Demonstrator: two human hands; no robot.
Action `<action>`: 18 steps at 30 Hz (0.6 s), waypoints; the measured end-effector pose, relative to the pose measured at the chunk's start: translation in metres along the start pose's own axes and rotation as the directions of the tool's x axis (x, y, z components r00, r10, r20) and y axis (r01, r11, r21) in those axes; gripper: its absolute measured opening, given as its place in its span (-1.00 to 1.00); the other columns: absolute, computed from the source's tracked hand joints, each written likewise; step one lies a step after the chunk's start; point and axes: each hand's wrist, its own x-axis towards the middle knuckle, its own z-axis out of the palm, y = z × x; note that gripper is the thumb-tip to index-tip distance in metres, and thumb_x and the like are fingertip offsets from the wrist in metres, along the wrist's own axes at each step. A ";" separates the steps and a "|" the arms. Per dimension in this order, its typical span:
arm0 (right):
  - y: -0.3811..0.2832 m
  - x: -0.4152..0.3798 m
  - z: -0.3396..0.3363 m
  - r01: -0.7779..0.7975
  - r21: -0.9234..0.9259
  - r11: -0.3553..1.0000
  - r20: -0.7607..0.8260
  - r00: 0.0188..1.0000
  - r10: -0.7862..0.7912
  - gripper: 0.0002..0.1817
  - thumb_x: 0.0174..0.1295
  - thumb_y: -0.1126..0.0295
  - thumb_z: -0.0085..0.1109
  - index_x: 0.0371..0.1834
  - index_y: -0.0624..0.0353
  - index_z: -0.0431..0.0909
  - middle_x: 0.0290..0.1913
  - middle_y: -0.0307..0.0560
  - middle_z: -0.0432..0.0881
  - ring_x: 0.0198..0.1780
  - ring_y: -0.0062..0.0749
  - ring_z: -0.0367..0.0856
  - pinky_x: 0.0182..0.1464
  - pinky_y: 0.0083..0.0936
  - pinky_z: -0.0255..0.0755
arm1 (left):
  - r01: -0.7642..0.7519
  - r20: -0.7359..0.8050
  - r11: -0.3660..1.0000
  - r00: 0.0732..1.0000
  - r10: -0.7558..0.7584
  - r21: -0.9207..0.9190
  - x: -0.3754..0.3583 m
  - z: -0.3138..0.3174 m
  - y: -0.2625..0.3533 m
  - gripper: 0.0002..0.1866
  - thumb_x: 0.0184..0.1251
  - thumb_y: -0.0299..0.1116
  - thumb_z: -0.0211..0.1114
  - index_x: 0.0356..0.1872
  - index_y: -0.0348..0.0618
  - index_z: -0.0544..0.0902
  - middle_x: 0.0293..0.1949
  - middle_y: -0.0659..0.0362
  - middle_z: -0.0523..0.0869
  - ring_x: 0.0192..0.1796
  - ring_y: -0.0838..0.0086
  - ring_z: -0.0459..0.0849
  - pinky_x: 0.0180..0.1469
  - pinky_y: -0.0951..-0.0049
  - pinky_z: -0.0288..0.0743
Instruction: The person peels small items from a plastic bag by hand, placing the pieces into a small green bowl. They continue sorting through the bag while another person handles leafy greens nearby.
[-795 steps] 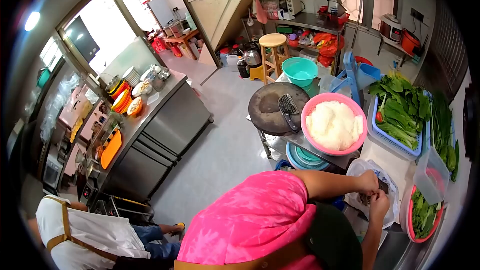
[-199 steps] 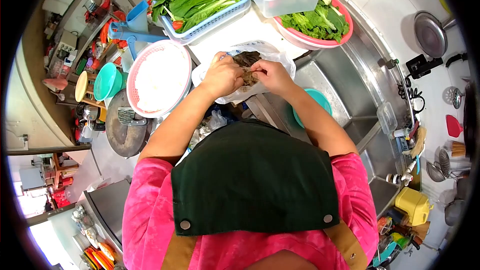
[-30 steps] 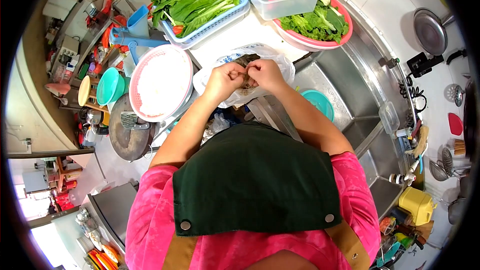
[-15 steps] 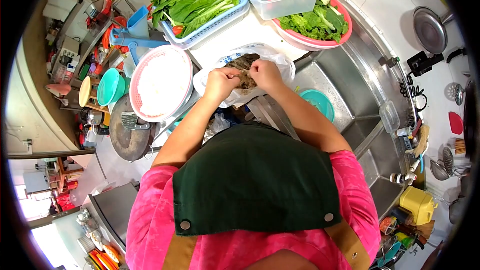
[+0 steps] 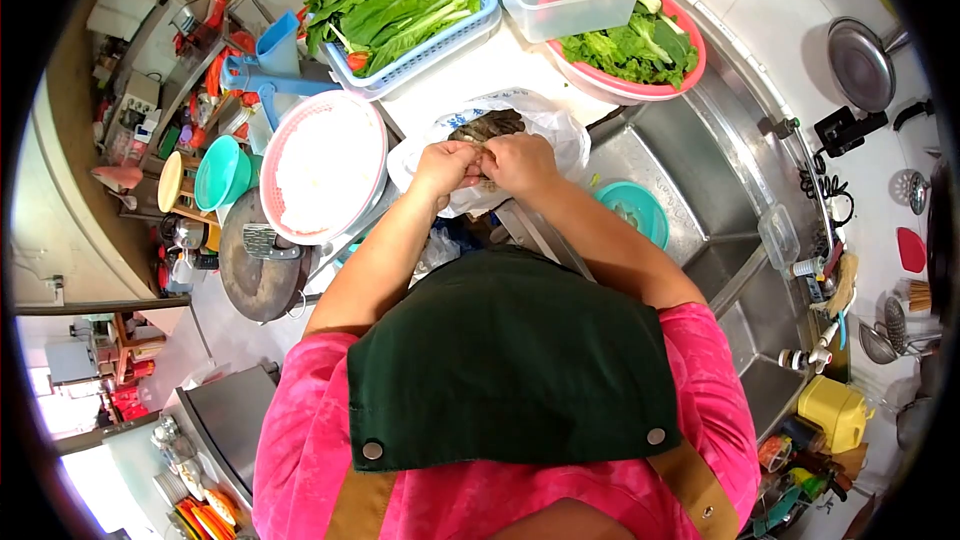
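Note:
A white plastic bag (image 5: 565, 140) lies open in front of me, with dark greyish-brown pieces (image 5: 492, 125) inside it. Over its near part, my left hand (image 5: 448, 166) and my right hand (image 5: 518, 162) meet, fingertips pinched together. Something small and brownish shows at the fingers, too hidden to name. To the left of the bag stands a pink basket (image 5: 272, 172) holding a white mass that I cannot identify.
Leafy greens fill a blue basket (image 5: 410, 58) and a pink basin (image 5: 625, 90), with a clear plastic box (image 5: 565, 0) resting near them. At right is a steel sink (image 5: 690, 170) with a teal bowl (image 5: 655, 210). A cleaver (image 5: 268, 242) lies on a round board (image 5: 240, 280).
My hands have come together; the right moved left, and both now cover the near part of the brownish contents, which showed between them before.

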 end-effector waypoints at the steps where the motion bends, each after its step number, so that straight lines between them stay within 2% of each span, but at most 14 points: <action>1: 0.000 -0.001 0.001 0.002 0.000 1.000 0.000 1.000 -0.002 -0.88 -0.14 0.33 0.11 -0.66 0.11 0.48 -0.61 -0.08 0.54 -0.48 -0.21 0.54 -0.42 -0.31 0.38 | 0.045 0.044 0.999 0.998 -0.046 0.007 0.000 0.000 -0.002 -0.82 0.21 -0.36 0.06 -0.50 -0.15 0.58 -0.52 0.25 0.62 -0.49 0.58 0.55 -0.36 0.60 0.48; 4: 0.002 -0.006 0.007 -0.027 0.019 0.999 0.020 0.999 0.026 -0.90 -0.15 0.32 0.13 -0.62 0.08 0.48 -0.62 -0.10 0.53 -0.52 -0.18 0.53 -0.46 -0.28 0.37 | 0.110 0.078 0.993 0.991 -0.106 -0.044 -0.005 0.005 -0.005 -0.82 0.22 -0.35 0.07 -0.51 -0.14 0.57 -0.53 0.27 0.61 -0.49 0.58 0.55 -0.37 0.59 0.47; 9: 0.008 -0.012 0.016 0.045 -0.003 0.999 -0.005 0.999 -0.045 -0.90 -0.13 0.32 0.11 -0.63 0.08 0.47 -0.63 -0.08 0.51 -0.53 -0.15 0.52 -0.48 -0.25 0.35 | 0.039 0.115 0.998 0.992 -0.046 0.057 -0.003 0.006 -0.014 -0.80 0.25 -0.33 0.09 -0.47 -0.16 0.60 -0.53 0.27 0.61 -0.49 0.59 0.54 -0.38 0.60 0.46; 11: 0.008 -0.010 0.017 -0.017 0.017 1.000 0.005 1.000 0.016 -0.90 -0.12 0.32 0.10 -0.62 0.08 0.48 -0.63 -0.08 0.52 -0.52 -0.15 0.52 -0.47 -0.25 0.36 | -0.120 0.094 0.977 0.990 0.104 0.179 -0.001 0.007 -0.017 -0.80 0.25 -0.34 0.09 -0.38 -0.23 0.62 -0.53 0.26 0.60 -0.49 0.61 0.53 -0.39 0.60 0.47; 12: 0.008 -0.009 0.016 -0.078 0.038 0.996 0.016 0.997 0.078 -0.90 -0.12 0.32 0.10 -0.62 0.08 0.49 -0.62 -0.07 0.52 -0.52 -0.14 0.53 -0.47 -0.26 0.37 | -0.121 0.094 0.977 0.990 0.105 0.178 0.002 0.005 -0.020 -0.80 0.25 -0.34 0.09 -0.38 -0.23 0.62 -0.53 0.26 0.60 -0.49 0.61 0.53 -0.39 0.60 0.47; 14: 0.007 -0.006 0.013 -0.109 0.045 0.993 0.018 0.994 0.108 -0.90 -0.11 0.32 0.10 -0.59 0.07 0.52 -0.59 -0.06 0.54 -0.50 -0.15 0.54 -0.45 -0.28 0.38 | -0.338 0.141 0.844 0.941 0.307 0.416 0.007 0.001 -0.024 -0.80 0.25 -0.36 0.09 -0.30 -0.28 0.61 -0.52 0.23 0.60 -0.49 0.62 0.52 -0.41 0.57 0.46; 15: 0.007 -0.005 0.011 -0.140 0.053 0.989 0.020 0.990 0.139 -0.90 -0.10 0.32 0.10 -0.56 0.07 0.55 -0.57 -0.05 0.56 -0.49 -0.15 0.55 -0.44 -0.31 0.40 | -0.338 0.141 0.845 0.941 0.307 0.415 0.005 0.001 -0.022 -0.80 0.25 -0.36 0.09 -0.30 -0.28 0.61 -0.52 0.23 0.60 -0.49 0.62 0.52 -0.41 0.57 0.46; 16: 0.007 -0.003 0.010 -0.139 0.053 0.989 0.020 0.990 0.139 -0.90 -0.10 0.32 0.10 -0.56 0.07 0.55 -0.57 -0.05 0.56 -0.49 -0.15 0.55 -0.44 -0.31 0.40 | -0.423 0.169 0.767 0.904 0.393 0.482 0.003 0.001 -0.019 -0.81 0.23 -0.38 0.10 -0.29 -0.28 0.60 -0.51 0.19 0.60 -0.48 0.58 0.53 -0.40 0.54 0.45; 17: 0.008 -0.002 0.008 -0.192 0.140 0.971 0.032 0.981 0.189 -0.89 -0.10 0.33 0.10 -0.53 0.07 0.58 -0.55 -0.03 0.57 -0.49 -0.17 0.55 -0.43 -0.34 0.42 | -0.500 0.204 0.675 0.858 0.471 0.542 0.001 0.000 -0.017 -0.82 0.22 -0.39 0.11 -0.27 -0.29 0.59 -0.50 0.15 0.60 -0.46 0.53 0.54 -0.39 0.50 0.44; 18: 0.009 0.000 0.007 -0.243 0.225 0.944 0.049 0.970 0.238 -0.87 -0.11 0.35 0.11 -0.49 0.07 0.60 -0.53 -0.01 0.58 -0.49 -0.19 0.56 -0.42 -0.37 0.43 | -0.499 0.203 0.676 0.858 0.471 0.542 -0.002 0.000 -0.013 -0.82 0.22 -0.39 0.11 -0.27 -0.29 0.59 -0.50 0.15 0.60 -0.46 0.53 0.54 -0.39 0.50 0.44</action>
